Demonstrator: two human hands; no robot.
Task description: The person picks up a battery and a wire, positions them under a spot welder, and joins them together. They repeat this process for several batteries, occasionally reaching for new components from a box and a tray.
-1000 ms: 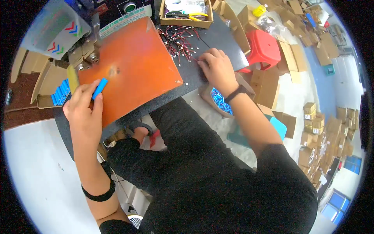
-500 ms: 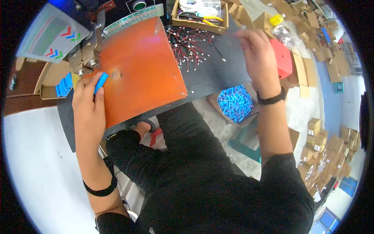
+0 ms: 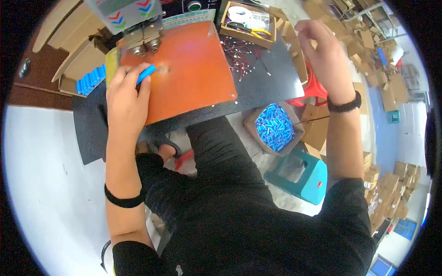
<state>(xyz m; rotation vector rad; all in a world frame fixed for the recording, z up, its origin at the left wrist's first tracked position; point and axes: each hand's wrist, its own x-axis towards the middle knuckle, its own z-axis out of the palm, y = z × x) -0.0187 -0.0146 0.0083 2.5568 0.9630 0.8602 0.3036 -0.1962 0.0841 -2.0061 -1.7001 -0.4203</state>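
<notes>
Blue cylinder cell (image 3: 146, 72) sits pinched at the fingertips of the left hand (image 3: 125, 94), whose grip is closed on it, the cell poking out past the knuckles toward the far side of the orange plate (image 3: 191, 76). It is held low and flat on the plate, just in front of the grey machine head (image 3: 140, 32) at the worktop's far left corner, probably so its end lines up under the two metal tips (image 3: 147, 46) there; the cell lies between the fingers and those tips, near them but, as far as can be seen, not touching. Nearer the person, off the worktop's near edge and down by the knees, an open cardboard box of blue cells (image 3: 275, 127) stands on the floor beside a teal stool (image 3: 301, 177), within easy reach of the right side. A second row of blue cells (image 3: 90, 80) lies in a tray at the left edge. Further out, a tangle of red wires (image 3: 239, 57) spreads over the black mat (image 3: 271, 76). The right hand (image 3: 322, 50) hovers above the far right edge, fingers loosely apart and holding nothing visible.
</notes>
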